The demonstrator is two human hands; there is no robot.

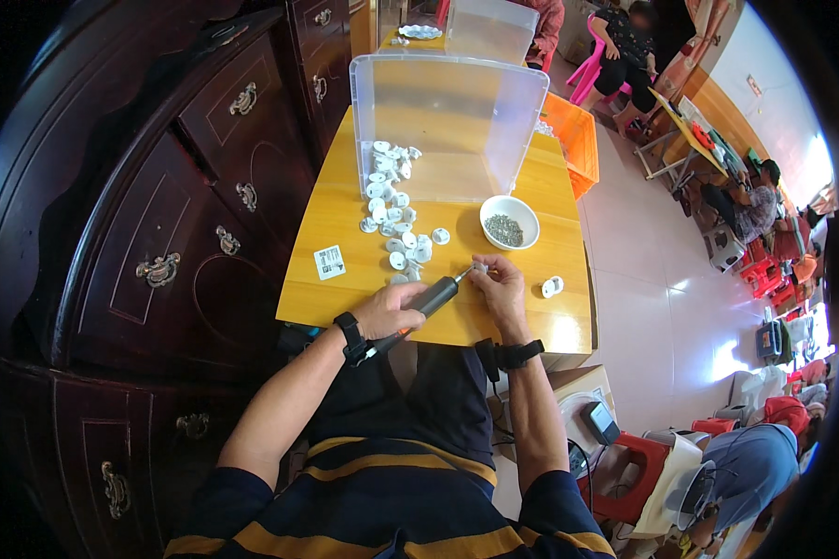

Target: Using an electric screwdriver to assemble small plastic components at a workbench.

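Note:
My left hand (pixel 384 314) is wrapped round a dark electric screwdriver (pixel 433 298), whose thin bit points up and to the right. A small white plastic part (pixel 480 267) is pinched between the fingers of my right hand (pixel 503 291), with the bit's tip at it; the fingers partly hide that part. Beyond my right hand stands a white bowl (pixel 532 220) holding many small metal screws (pixel 502 230). Loose round white plastic pieces (pixel 399 244) lie heaped beyond my left hand. One more white piece (pixel 552 286) sits apart, to the right of my right hand.
A clear plastic bin (pixel 447 112) lies on its side at the table's far end. A printed card (pixel 328 263) lies on the yellow table (pixel 298 296). Dark wooden drawers (pixel 149 270) stand close at left, an orange crate (pixel 573 140) beyond the right edge. Other people sit farther off.

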